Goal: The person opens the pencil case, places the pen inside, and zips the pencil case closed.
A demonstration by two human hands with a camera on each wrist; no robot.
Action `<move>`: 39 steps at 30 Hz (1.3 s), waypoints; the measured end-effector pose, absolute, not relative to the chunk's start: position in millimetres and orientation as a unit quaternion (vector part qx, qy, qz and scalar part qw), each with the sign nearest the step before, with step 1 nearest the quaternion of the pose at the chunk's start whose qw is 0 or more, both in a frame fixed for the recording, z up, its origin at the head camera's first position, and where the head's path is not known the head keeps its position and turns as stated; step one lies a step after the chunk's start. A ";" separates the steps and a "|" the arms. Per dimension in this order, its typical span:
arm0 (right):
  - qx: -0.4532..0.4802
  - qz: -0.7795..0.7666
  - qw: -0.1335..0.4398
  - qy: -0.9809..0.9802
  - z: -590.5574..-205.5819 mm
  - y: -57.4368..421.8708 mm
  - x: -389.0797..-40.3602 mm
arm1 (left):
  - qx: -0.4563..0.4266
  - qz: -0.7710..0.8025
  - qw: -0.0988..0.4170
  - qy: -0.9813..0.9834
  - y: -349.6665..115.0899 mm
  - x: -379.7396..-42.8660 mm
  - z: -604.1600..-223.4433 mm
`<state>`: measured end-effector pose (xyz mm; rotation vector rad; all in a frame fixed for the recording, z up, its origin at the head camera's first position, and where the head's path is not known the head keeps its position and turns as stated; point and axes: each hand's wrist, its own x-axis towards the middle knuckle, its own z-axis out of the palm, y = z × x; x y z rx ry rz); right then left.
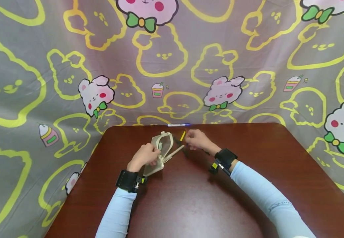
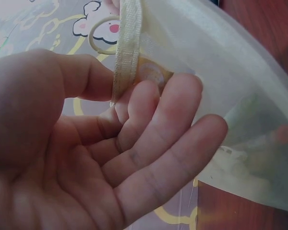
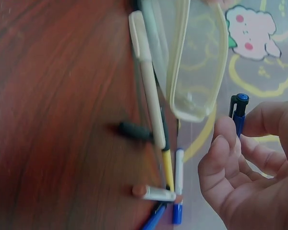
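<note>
My left hand (image 1: 144, 156) pinches the trimmed edge of a cream see-through mesh pouch (image 2: 249, 72) between thumb and fingers. The pouch's opening gapes toward the right in the head view, and a few blurred items show through its mesh in the left wrist view. My right hand (image 1: 200, 140), held to the right of the pouch, pinches a blue pen (image 3: 239, 117) with a black clip; its lower end is hidden by the fingers. A cream-white pen (image 3: 151, 86) lies beside the pouch's mouth, with a yellow pen (image 1: 182, 136) just beyond.
A white marker with a blue cap (image 1: 179, 125) lies at the far table edge. In the right wrist view, a brown-capped white marker (image 3: 156, 193), another blue pen (image 3: 155, 218) and a dark-ended item (image 3: 134, 130) lie nearby. A patterned curtain (image 1: 166, 59) hangs behind the brown table (image 1: 183, 205).
</note>
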<state>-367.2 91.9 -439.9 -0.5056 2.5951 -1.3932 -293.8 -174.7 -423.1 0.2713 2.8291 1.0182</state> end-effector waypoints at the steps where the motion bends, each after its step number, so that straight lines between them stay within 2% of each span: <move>1: -0.176 -0.464 0.078 0.865 -439.3 89.3 -365.0 | 0.089 0.335 0.062 0.936 -174.7 -293.9 -423.2; 18: -0.226 -0.475 0.131 0.840 -438.1 38.9 -340.8 | 0.078 0.335 0.073 0.936 -177.0 -290.2 -422.0; 33: -0.243 -0.468 0.123 0.841 -434.0 7.2 -332.1 | 0.085 0.336 0.075 0.935 -176.1 -293.8 -423.4; 39: -0.221 -0.477 0.123 0.842 -438.8 1.4 -337.4 | 0.088 0.331 0.067 0.937 -175.2 -294.9 -423.5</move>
